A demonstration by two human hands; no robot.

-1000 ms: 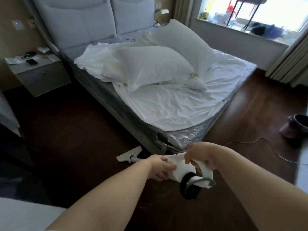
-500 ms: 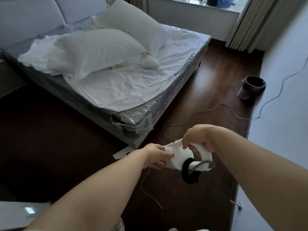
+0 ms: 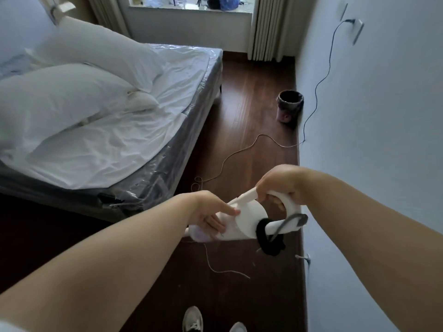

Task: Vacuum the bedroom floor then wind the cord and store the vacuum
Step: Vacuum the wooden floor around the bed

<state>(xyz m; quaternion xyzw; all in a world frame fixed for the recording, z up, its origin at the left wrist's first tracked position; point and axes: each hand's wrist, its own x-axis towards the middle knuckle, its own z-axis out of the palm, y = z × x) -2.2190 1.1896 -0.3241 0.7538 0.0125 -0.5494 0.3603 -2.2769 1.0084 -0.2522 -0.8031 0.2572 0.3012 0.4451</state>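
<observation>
Right hand (image 3: 279, 185) grips vacuum (image 3: 247, 220) handle; left hand (image 3: 211, 213) seemingly cups body, fingers partly hidden

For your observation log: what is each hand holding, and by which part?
Both hold the white vacuum: the right hand grips its loop handle, the left hand holds the side of its body.

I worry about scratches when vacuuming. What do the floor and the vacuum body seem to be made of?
The floor looks like dark wood or laminate planks with a semi-gloss finish: plank seams and window glare show. The vacuum body looks like smooth white hard plastic, evenly coloured with a faint sheen.
</observation>
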